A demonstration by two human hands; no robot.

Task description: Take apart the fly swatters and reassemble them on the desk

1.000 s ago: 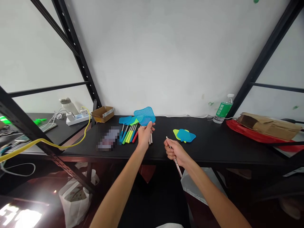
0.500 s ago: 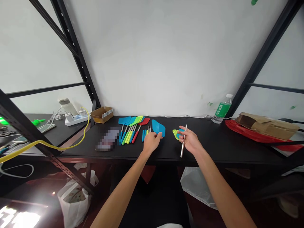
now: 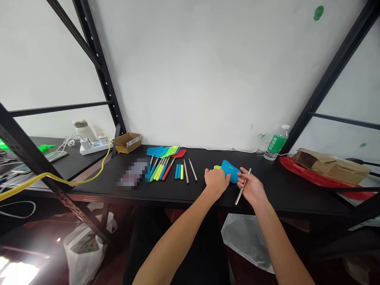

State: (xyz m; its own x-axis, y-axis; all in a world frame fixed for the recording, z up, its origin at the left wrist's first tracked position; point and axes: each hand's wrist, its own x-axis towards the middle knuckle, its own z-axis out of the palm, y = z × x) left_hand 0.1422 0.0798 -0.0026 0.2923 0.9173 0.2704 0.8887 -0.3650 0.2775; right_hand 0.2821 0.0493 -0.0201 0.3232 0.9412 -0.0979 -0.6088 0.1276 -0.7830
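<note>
My left hand [image 3: 216, 183] is closed on the edge of a flat blue fly swatter head [image 3: 230, 172]. Partly hidden behind that hand is a yellow-green perforated swatter head [image 3: 217, 167]. A slim metal rod [image 3: 242, 188] slants through the fingers of my right hand [image 3: 252, 188], just right of the blue head. Two more metal rods [image 3: 192, 170] lie on the black table left of my hands. Beside them rest several short blue and yellow handle grips [image 3: 179, 171]. Further left, assembled swatters [image 3: 163, 162] in blue, green, yellow and red lie in a fanned row.
A small open cardboard box [image 3: 127, 143] stands at the back left, with a blurred flat item [image 3: 133, 174] in front. Toward the back right are a water bottle [image 3: 276, 143] and a brown package [image 3: 332, 164] on red plastic. Dark rack posts [image 3: 332, 71] flank the table [image 3: 282, 186].
My left hand has moved right with the blue swatter head, from beside the loose rods to beside my right hand. The right hand, still holding its rod, has shifted slightly right and down.
</note>
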